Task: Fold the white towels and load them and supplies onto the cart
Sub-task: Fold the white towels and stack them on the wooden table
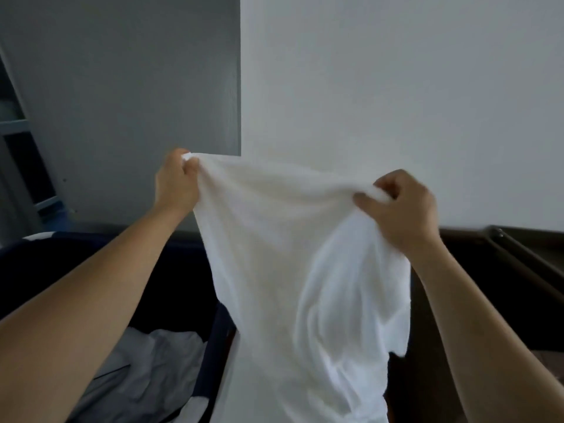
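We hold a white towel (293, 270) raised before the wall: left hand (175, 181) pinches one top corner, right hand (403, 206) grips the other. It hangs above a dark bin (183, 270).

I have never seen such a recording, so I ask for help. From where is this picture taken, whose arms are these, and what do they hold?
No machine is here. The single picture comes from a camera worn on a person's head, looking forward and down, so the two bare arms are the wearer's own. The left hand pinches an upper corner of a white towel; the right hand pinches its top edge farther along. The towel hangs unfolded between them, before a white wall. Lower left, crumpled pale linen lies in a dark blue container. At right is dark brown furniture; which kind, I cannot tell.
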